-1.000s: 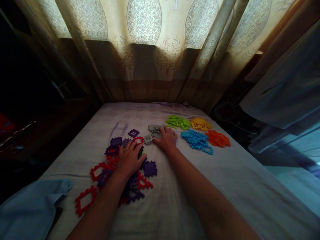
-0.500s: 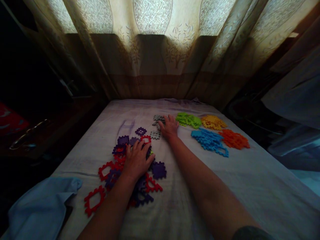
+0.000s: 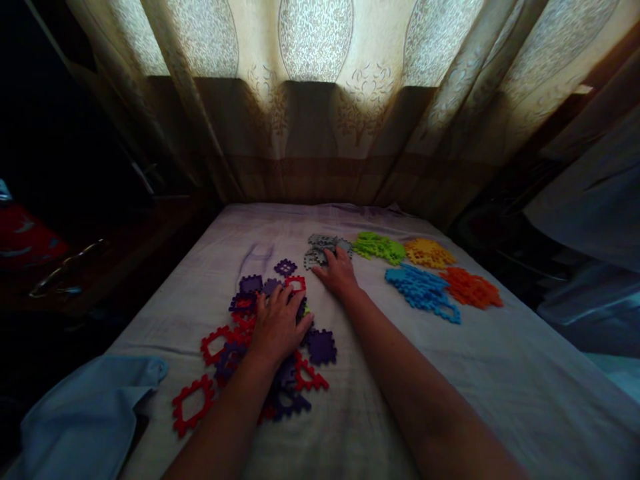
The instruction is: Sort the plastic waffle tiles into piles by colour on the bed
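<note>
Resting with its fingertips over a pile of gray toy pieces (image 3: 320, 245), our right hand (image 3: 342, 275) has its thumb held apart from fingers that lie close together; we cannot tell whether it pinches any piece, since the undersides of the fingers are hidden. The gray pile lies just beyond and around those fingertips, near the middle of the far half of a pale sheet (image 3: 450, 393). Our left hand (image 3: 280, 320) lies palm down, fingers spread, over a loose scatter of red and purple pieces with toothed edges. Around it we see a solid purple square (image 3: 321, 347) beside the wrist, a red frame (image 3: 193, 404) nearer to us on the left, and a small purple piece with holes (image 3: 285, 267) beyond the fingertips. A bit of light green (image 3: 307, 310) peeks out beside the left fingers. To the right of the gray pile, sorted by color, sit a green pile (image 3: 379, 247), a yellow pile (image 3: 430, 253), a blue pile (image 3: 417, 285) and an orange pile (image 3: 471, 288). A light blue cloth (image 3: 85, 417) lies at our lower left. Past the sheet's far edge hangs a patterned curtain (image 3: 315, 127), lit from behind.
</note>
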A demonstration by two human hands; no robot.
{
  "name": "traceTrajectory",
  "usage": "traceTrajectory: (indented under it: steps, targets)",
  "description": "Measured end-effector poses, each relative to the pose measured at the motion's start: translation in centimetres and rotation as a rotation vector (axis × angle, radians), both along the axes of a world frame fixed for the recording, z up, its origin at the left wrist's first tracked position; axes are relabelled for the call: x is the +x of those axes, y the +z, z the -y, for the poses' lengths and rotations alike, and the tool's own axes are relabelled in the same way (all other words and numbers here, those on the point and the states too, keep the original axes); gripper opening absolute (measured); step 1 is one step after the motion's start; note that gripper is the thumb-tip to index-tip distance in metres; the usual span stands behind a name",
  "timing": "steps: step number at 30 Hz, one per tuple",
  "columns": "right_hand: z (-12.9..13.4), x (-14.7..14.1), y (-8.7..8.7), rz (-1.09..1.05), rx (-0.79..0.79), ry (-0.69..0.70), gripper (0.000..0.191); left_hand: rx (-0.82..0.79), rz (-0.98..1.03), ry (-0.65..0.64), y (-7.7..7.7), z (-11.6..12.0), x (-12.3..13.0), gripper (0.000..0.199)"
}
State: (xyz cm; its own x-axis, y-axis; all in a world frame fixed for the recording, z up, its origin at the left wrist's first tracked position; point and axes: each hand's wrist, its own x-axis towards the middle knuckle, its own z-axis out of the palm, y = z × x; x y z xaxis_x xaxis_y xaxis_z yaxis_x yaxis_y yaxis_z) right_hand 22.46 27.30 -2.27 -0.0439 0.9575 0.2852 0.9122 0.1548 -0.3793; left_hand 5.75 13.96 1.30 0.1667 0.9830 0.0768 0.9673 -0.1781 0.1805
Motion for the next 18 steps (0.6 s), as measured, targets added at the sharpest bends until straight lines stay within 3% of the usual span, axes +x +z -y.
traceTrajectory:
  steps: [6, 11, 18]
  targets:
    - [-0.6, 0.2, -0.1, -0.070, 0.113, 0.044, 0.054, 0.000, 0.009, 0.005, 0.0, -0.1, 0.0, 0.051]
    - [0.0, 0.4, 0.4, -0.068, 0.068, -0.179, 0.052, -0.023, 0.006, 0.013, 0.1, -0.1, 0.0, 0.052]
    - [-1.1, 0.6, -0.1, -0.081, 0.034, -0.040, 0.055, -0.006, 0.019, 0.004, -0.1, -0.1, 0.0, 0.051]
